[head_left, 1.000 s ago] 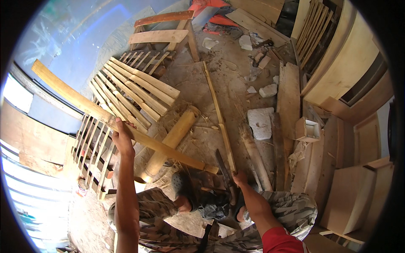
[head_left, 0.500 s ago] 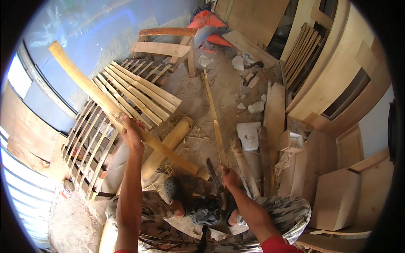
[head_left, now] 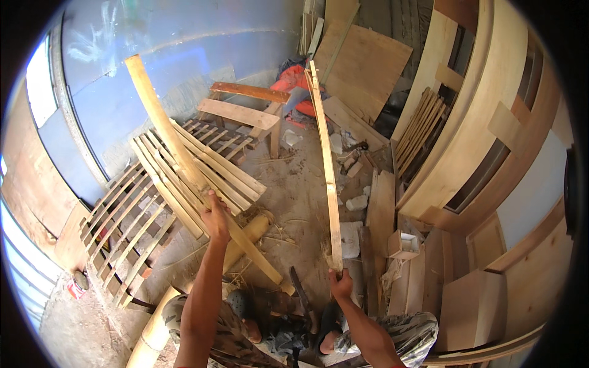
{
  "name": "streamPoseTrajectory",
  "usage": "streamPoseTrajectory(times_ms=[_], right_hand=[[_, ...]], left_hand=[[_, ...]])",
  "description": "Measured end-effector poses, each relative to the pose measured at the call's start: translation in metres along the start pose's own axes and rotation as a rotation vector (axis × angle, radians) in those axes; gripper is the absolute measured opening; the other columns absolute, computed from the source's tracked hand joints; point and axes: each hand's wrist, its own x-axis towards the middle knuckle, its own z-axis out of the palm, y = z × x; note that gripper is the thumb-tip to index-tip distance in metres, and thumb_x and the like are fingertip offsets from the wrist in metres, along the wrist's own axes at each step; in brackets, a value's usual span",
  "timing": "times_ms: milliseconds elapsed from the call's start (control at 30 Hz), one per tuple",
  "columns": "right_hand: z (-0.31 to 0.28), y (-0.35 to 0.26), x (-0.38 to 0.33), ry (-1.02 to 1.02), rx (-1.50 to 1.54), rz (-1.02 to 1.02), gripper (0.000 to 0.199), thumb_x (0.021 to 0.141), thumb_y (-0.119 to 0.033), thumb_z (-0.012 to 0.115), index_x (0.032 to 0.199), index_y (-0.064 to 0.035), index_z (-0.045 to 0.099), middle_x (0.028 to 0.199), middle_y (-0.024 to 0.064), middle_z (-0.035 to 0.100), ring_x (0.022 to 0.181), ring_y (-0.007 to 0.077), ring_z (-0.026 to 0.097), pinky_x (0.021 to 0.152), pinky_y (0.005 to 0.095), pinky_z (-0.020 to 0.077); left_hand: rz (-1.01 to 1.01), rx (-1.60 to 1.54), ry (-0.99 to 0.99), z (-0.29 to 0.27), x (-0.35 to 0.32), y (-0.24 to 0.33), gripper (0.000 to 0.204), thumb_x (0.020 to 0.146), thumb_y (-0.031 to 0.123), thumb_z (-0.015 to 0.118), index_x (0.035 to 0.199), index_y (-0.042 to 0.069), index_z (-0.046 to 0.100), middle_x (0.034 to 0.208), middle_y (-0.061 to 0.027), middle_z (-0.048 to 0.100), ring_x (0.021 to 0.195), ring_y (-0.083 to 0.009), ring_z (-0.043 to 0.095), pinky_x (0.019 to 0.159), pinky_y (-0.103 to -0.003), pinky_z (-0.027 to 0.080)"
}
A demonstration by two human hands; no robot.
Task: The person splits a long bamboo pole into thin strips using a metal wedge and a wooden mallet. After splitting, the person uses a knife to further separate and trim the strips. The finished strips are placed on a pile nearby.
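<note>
My left hand point(head_left: 215, 218) grips a wide split bamboo piece point(head_left: 161, 116) near its middle. The piece slants from the upper left down toward my feet. In my right hand point(head_left: 340, 284) is the lower end of a long, thin bamboo strip point(head_left: 328, 178), pointing away from me with a split far tip. A machete point(head_left: 299, 291) with a dark blade stands tilted between my feet, nearest to my right hand and touched by neither hand. Partly behind the wide piece lies a thick bamboo log point(head_left: 259, 228) on the ground.
Several split bamboo slats point(head_left: 236, 175) rest on a slatted wooden frame point(head_left: 132, 230) at left. Beyond stands a wooden bench point(head_left: 239, 113). Stone chunks point(head_left: 357, 203), boards point(head_left: 381, 208) and a small wooden box point(head_left: 404, 245) line the right. Another bamboo pole point(head_left: 154, 328) lies by my left leg.
My right hand has raised the thin strip, which now reaches farther up the view. The wide bamboo piece has shifted right and tilted steeper with my left hand. The view has tipped upward.
</note>
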Motion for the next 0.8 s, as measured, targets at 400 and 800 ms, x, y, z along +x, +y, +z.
streamPoseTrajectory(times_ms=[400, 800], right_hand=[[-0.007, -0.051, 0.016, -0.031, 0.128, 0.004, 0.044, 0.083, -0.041, 0.074, 0.083, 0.0012, 0.060, 0.069, 0.0154, 0.063, 0.065, 0.0311, 0.063, 0.060, 0.0424, 0.0485], [0.047, -0.016, 0.071, -0.323, -0.254, 0.242, 0.052, 0.081, -0.047, 0.070, 0.102, 0.0009, 0.066, 0.090, 0.0222, 0.068, 0.090, 0.0406, 0.065, 0.076, 0.0496, 0.0510]], left_hand=[[-0.039, -0.018, 0.011, -0.032, 0.005, -0.007, 0.050, 0.091, 0.052, 0.061, 0.084, 0.003, 0.057, 0.064, -0.0043, 0.052, 0.055, -0.0139, 0.052, 0.052, -0.030, 0.044], [-0.063, -0.109, 0.197, -0.082, 0.012, -0.029, 0.047, 0.092, 0.049, 0.061, 0.082, 0.004, 0.054, 0.062, -0.0038, 0.051, 0.052, -0.0147, 0.052, 0.049, -0.030, 0.044]])
